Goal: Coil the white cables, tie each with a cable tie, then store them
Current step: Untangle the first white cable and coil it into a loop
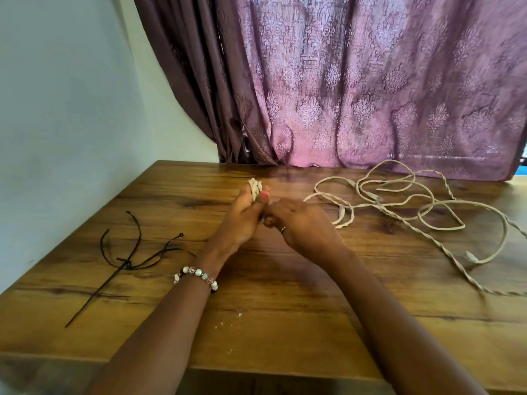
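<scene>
- Gripping a small coiled bundle of white cable (254, 189), the left hand (242, 218) holds it upright above the counter (285, 323), loops poking past the fingertips.
- Right hand (296, 223) touches the left, fingers curled at the bundle's lower end; exact hold hidden.
- Loose white cable (413, 206) sprawls well right, nearer the right hand.
- Black cable ties (128, 260) lie well left, nearer the left hand; judged next reach goes leftward.

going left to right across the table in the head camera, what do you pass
black cable ties → beaded bracelet → left hand gripping a coiled white cable → right hand → loose white cables sprawled at the right.
</scene>
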`<state>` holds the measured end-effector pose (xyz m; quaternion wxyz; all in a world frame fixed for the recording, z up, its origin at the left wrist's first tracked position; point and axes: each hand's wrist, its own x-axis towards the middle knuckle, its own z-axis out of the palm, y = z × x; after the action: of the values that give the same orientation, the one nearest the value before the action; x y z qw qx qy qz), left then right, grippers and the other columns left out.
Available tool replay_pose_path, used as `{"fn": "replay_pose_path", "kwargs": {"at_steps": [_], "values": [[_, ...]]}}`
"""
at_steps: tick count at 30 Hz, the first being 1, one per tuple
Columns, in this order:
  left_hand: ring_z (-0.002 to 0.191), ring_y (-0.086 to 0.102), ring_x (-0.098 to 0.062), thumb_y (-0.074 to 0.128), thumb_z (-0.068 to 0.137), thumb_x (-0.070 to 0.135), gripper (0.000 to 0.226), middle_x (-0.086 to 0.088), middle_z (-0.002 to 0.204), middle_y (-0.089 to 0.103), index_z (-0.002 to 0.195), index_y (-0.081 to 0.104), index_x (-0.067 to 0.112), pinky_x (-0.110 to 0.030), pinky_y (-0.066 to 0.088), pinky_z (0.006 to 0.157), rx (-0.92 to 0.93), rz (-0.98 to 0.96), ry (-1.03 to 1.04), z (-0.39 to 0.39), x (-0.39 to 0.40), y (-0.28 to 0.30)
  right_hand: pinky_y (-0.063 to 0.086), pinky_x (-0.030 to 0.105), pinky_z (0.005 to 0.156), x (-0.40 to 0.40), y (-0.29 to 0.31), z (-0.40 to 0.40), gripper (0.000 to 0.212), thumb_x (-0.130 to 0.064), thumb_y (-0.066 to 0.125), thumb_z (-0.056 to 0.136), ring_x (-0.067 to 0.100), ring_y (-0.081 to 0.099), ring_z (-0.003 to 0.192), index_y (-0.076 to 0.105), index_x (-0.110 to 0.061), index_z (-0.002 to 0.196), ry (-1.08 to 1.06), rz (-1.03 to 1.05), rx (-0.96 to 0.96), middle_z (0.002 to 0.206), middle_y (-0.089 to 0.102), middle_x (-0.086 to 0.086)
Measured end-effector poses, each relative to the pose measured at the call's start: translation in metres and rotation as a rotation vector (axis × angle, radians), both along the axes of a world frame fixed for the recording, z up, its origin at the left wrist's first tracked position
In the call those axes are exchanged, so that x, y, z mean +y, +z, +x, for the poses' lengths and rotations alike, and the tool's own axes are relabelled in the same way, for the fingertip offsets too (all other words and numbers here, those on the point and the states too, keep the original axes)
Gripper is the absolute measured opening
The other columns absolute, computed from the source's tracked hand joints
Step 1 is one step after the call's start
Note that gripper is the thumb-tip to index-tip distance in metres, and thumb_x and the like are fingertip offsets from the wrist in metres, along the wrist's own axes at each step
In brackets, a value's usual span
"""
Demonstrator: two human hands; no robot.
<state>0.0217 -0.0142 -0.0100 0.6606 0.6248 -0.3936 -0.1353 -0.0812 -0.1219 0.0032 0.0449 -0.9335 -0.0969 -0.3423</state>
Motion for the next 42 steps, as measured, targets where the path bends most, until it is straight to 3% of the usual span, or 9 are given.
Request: {"fn": "replay_pose_path", "kwargs": {"at_steps": [5, 12, 15, 20, 24, 27, 31, 36, 42], "values": [[0.038, 0.036, -0.005, 0.033, 0.101, 0.038, 0.039, 0.005, 0.047, 0.045, 0.088, 0.060, 0.013, -0.021, 0.022, 0.038, 0.140, 0.067, -0.146, -0.009, -0.002, 0.004, 0.034, 0.016, 0.052, -0.016, 0.016, -0.004, 0.042, -0.039, 0.082, 0.063, -0.001, 0.048, 0.053, 0.062, -0.013, 0.089, -0.050, 0.451, -0.089, 0.060, 0.051, -0.015], [0.029, 0.019, -0.002, 0.058, 0.078, 0.058, 0.054, 0.008, 0.037, 0.029, 0.083, 0.058, 0.004, -0.017, 0.009, 0.039, 0.453, -0.210, -0.347, 0.008, 0.003, 0.003, 0.042, 0.020, 0.037, -0.039, 0.026, -0.021, 0.016, 0.007, 0.073, 0.073, 0.012, 0.052, 0.037, 0.068, -0.003, 0.085, 0.228, 0.877, 0.337, 0.067, 0.070, 0.018], [0.026, 0.021, -0.002, 0.074, 0.068, 0.059, 0.050, 0.008, 0.035, 0.031, 0.069, 0.064, 0.010, -0.016, 0.011, 0.038, 0.451, -0.244, -0.405, 0.007, 0.004, 0.003, 0.040, 0.021, 0.035, -0.041, 0.026, -0.021, 0.015, 0.009, 0.072, 0.074, 0.015, 0.052, 0.034, 0.069, -0.003, 0.083, 0.220, 0.990, 0.328, 0.063, 0.070, 0.012], [0.022, 0.026, 0.000, 0.080, 0.061, 0.057, 0.056, 0.007, 0.031, 0.034, 0.073, 0.061, 0.006, -0.010, 0.029, 0.034, 0.571, -0.171, -0.548, 0.003, 0.002, 0.001, 0.035, 0.020, 0.031, -0.037, 0.018, -0.015, 0.029, -0.031, 0.077, 0.075, 0.023, 0.057, 0.037, 0.071, -0.009, 0.093, 0.011, 0.727, 0.180, 0.056, 0.064, -0.016], [0.023, 0.028, 0.000, 0.081, 0.060, 0.056, 0.060, 0.008, 0.034, 0.036, 0.078, 0.056, 0.005, -0.011, 0.030, 0.035, 0.556, -0.106, -0.612, 0.000, 0.004, -0.001, 0.037, 0.019, 0.037, -0.035, 0.012, -0.009, 0.021, -0.026, 0.068, 0.087, 0.017, 0.059, 0.039, 0.068, -0.007, 0.095, 0.097, 0.665, 0.353, 0.052, 0.060, -0.009], [0.028, 0.033, -0.004, 0.076, 0.065, 0.055, 0.051, 0.004, 0.040, 0.041, 0.075, 0.060, 0.008, -0.015, 0.032, 0.038, 0.456, -0.078, -0.468, -0.006, 0.002, 0.000, 0.039, 0.022, 0.048, -0.037, 0.007, -0.003, 0.021, -0.021, 0.061, 0.093, 0.002, 0.055, 0.041, 0.061, -0.007, 0.077, 0.014, 0.457, 0.303, 0.043, 0.050, -0.014], [0.035, 0.047, -0.012, 0.060, 0.076, 0.055, 0.050, -0.004, 0.047, 0.055, 0.070, 0.063, 0.005, -0.020, 0.041, 0.042, 0.344, -0.010, -0.210, -0.010, -0.004, 0.002, 0.038, 0.031, 0.053, -0.041, 0.000, 0.000, 0.018, -0.009, 0.059, 0.091, 0.011, 0.052, 0.049, 0.061, -0.003, 0.074, -0.020, 0.393, 0.270, 0.055, 0.056, -0.007], [0.029, 0.030, -0.008, 0.055, 0.073, 0.061, 0.059, 0.001, 0.041, 0.038, 0.072, 0.057, 0.003, -0.016, 0.031, 0.039, 0.367, 0.033, -0.238, -0.011, -0.003, 0.002, 0.037, 0.016, 0.035, -0.036, 0.002, -0.003, 0.027, -0.021, 0.047, 0.099, 0.008, 0.053, 0.033, 0.060, -0.001, 0.087, -0.019, 0.540, 0.379, 0.059, 0.061, 0.008], [0.029, 0.026, -0.005, 0.060, 0.064, 0.065, 0.052, 0.004, 0.041, 0.033, 0.061, 0.052, 0.014, -0.014, 0.026, 0.038, 0.437, 0.033, -0.307, -0.007, -0.001, 0.003, 0.054, 0.040, 0.042, -0.032, 0.000, -0.002, 0.023, -0.024, 0.049, 0.099, 0.031, 0.068, 0.052, 0.062, -0.006, 0.093, 0.112, 0.869, 0.441, 0.075, 0.066, 0.015]]}}
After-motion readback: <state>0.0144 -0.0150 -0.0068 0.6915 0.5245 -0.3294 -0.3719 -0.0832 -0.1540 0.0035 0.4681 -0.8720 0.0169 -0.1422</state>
